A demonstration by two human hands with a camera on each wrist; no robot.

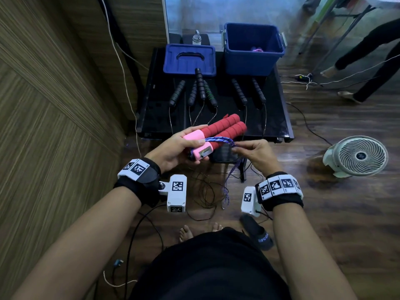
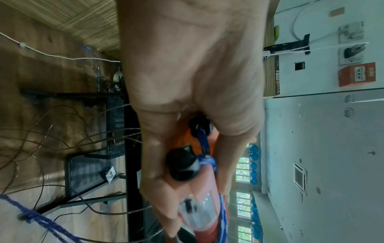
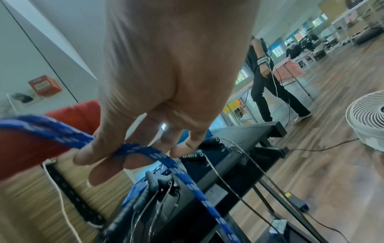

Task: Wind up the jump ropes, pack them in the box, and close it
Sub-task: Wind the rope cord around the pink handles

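Red foam handles (image 1: 225, 128), held clear above the table's near edge, sit clamped in the left hand (image 1: 173, 148) while the right hand (image 1: 253, 152) pinches the blue cord (image 1: 218, 140); winding should stay taut and tight.

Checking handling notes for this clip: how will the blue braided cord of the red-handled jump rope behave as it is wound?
The blue braided cord is probably floppy: it droops from the right hand toward the floor. Its woven surface likely grips rather than slips, as pinching fingers hold it. The red foam handles, gripped in the left hand, look stiff enough to wrap around.
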